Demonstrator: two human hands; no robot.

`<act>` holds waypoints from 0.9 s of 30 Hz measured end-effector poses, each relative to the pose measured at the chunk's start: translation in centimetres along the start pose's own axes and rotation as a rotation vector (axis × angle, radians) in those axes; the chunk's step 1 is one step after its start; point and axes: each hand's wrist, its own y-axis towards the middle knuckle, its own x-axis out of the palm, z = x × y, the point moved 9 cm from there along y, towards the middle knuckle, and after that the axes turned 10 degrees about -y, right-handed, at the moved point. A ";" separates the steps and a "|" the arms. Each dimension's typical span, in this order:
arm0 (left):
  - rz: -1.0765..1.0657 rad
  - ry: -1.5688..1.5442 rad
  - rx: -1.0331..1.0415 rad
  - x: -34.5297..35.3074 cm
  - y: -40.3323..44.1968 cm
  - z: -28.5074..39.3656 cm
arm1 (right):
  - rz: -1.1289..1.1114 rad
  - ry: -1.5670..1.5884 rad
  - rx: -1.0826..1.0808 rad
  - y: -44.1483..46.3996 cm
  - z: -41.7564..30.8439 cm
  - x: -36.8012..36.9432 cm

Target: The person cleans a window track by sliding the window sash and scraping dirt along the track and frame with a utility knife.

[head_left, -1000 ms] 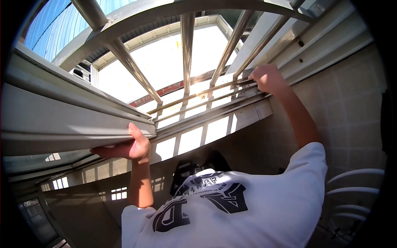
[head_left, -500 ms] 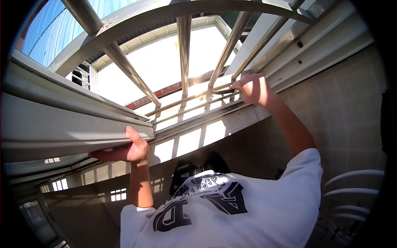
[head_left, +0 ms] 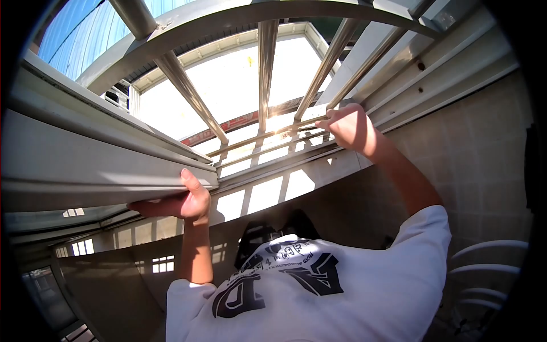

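My left hand (head_left: 195,202) grips the end of the pale sliding window sash (head_left: 102,165), its thumb on the near face and its fingers stretched along the side below. At the right end of the window track (head_left: 250,174), my right hand (head_left: 350,126) is closed in a pinch low beside the bars. What lies between its fingertips is hidden; a thin dark piece showed there a moment earlier. Sunlight falls on both hands and on the rails of the track.
Metal bars (head_left: 266,74) and a curved crossbar (head_left: 256,12) stand outside the window opening. Below the track runs a sill (head_left: 259,196) with striped shadows. A tiled wall (head_left: 461,131) is at right, with white curved rods (head_left: 490,267) lower down.
The view has shifted slightly, moving the window and bars a little rightward. My right hand has turned a bit, and the thin dark piece by its fingertips no longer shows. My left hand keeps its hold.
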 end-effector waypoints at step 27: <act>-0.001 0.037 -0.026 0.0 0.2 0.3 | -0.072 0.004 -0.125 4.4 -3.4 -0.1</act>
